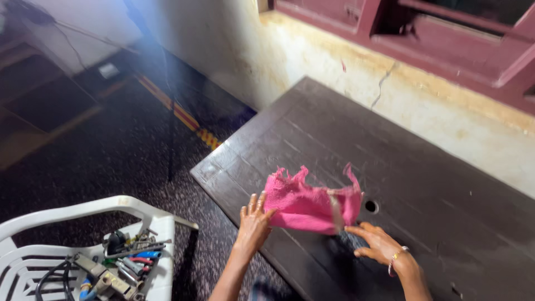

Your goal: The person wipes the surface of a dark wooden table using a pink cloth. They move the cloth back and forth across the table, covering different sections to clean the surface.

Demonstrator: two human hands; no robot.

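A frayed pink cloth is lifted a little above a dark brown plastic table. My left hand touches the cloth's left edge with its fingers spread upward. My right hand pinches the cloth's lower right corner; a thin bracelet sits on that wrist. The cloth hangs crumpled between both hands, its upper corners sticking up.
A round hole is in the table just right of the cloth. A white plastic chair at lower left holds several tools and cables. A stained wall and a maroon window frame run behind the table. The floor is dark and speckled.
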